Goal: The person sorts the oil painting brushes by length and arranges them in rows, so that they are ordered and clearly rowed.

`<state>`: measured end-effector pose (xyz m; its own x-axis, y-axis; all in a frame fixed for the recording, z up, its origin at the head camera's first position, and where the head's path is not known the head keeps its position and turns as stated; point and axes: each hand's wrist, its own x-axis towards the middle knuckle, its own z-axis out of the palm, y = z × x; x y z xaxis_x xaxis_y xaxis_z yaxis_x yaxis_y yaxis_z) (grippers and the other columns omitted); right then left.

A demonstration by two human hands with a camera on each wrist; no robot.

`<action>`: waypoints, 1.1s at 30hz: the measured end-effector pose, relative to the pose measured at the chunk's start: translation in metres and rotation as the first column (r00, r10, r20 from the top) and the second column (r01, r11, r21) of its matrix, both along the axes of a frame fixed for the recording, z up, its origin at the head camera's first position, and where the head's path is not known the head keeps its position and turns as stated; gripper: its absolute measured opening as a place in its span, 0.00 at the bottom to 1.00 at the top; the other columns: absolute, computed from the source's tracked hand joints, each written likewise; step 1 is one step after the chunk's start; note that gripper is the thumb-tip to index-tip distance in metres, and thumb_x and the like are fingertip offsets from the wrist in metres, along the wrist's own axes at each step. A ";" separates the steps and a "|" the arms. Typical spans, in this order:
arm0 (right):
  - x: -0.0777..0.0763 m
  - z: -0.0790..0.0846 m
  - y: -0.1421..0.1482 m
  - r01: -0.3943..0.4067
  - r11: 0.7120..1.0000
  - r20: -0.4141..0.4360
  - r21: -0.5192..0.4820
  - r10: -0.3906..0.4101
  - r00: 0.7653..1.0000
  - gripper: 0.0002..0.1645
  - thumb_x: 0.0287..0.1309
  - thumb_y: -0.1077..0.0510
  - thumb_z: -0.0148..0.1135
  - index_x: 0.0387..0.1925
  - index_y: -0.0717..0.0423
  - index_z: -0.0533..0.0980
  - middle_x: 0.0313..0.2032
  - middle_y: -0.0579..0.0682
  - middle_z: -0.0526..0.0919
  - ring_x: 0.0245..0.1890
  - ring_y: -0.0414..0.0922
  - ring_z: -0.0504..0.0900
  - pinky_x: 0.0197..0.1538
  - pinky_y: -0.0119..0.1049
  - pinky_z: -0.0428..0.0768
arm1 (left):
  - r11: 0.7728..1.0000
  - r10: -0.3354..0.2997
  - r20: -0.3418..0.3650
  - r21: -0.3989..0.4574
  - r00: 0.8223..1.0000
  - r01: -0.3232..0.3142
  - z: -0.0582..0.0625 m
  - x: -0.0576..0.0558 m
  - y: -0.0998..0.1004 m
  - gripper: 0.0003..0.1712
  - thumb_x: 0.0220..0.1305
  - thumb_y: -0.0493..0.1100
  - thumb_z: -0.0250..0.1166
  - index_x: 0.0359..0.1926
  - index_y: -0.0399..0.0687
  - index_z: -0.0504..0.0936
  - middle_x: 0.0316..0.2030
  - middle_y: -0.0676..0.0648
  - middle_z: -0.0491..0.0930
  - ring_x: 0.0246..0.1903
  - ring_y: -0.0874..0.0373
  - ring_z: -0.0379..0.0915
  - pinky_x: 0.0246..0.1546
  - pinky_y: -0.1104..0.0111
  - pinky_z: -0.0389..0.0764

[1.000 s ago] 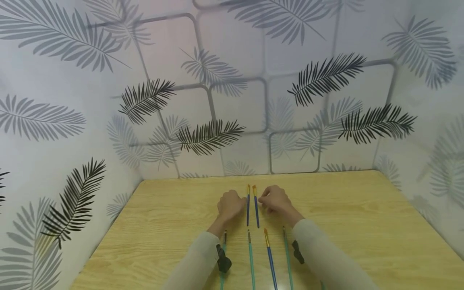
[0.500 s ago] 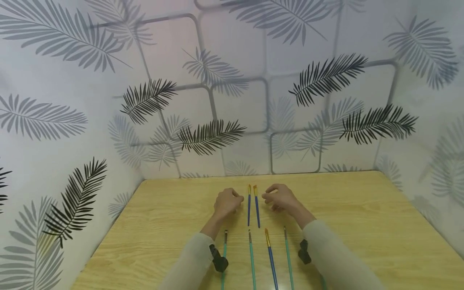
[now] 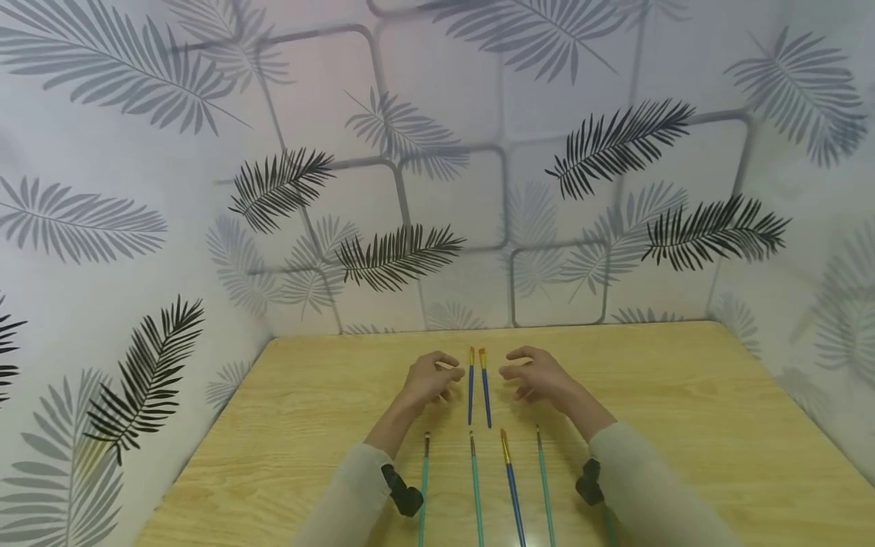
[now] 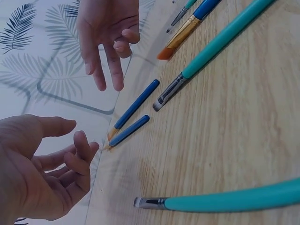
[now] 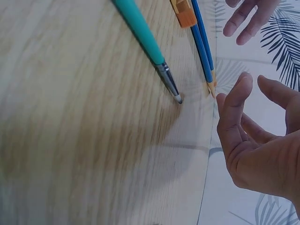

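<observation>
Two short blue paintbrushes, a left one (image 3: 470,395) and a right one (image 3: 486,396), lie side by side toward the far part of the table, bristles pointing to the wall. On their left my left hand (image 3: 432,377) hovers with loosely bent fingers, holding nothing. My right hand (image 3: 540,378) mirrors it on the other side, also without anything in its grasp; the right wrist view shows its thumb and fingertips apart. Nearer to me lie longer brushes: a teal one (image 3: 424,486), a second teal one (image 3: 476,494), a blue one (image 3: 513,494) and a third teal one (image 3: 545,486).
The wooden table (image 3: 307,425) ends against a wall (image 3: 451,289) patterned with leaves. Another teal handle (image 3: 610,526) shows partly under my right sleeve (image 3: 649,479). A dark wrist camera (image 3: 403,494) is strapped at my left cuff.
Both hands have drawn back from the two short brushes, the right one moving rightward, the left slightly leftward. Their fingers have loosened and spread. The brushes stay where they were.
</observation>
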<state>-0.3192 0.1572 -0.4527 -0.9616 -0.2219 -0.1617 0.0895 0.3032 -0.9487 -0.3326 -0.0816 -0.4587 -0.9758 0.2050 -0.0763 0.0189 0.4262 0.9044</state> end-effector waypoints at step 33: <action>0.037 0.004 0.009 -0.060 0.998 0.030 -0.006 0.060 0.998 0.41 0.61 0.49 0.69 0.69 0.58 0.63 0.54 0.61 0.80 0.31 0.48 0.84 0.35 0.43 0.85 | 0.992 -0.126 -0.003 0.005 0.992 0.126 0.017 0.046 -0.008 0.24 0.65 0.45 0.68 0.59 0.40 0.77 0.43 0.41 0.83 0.19 0.57 0.77 0.19 0.69 0.73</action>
<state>-0.2822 0.1660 -0.4486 -0.9412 -0.2798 -0.1894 0.1003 0.3039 -0.9474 -0.2865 -0.0894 -0.4414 -0.9422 0.3271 -0.0725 0.0745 0.4155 0.9065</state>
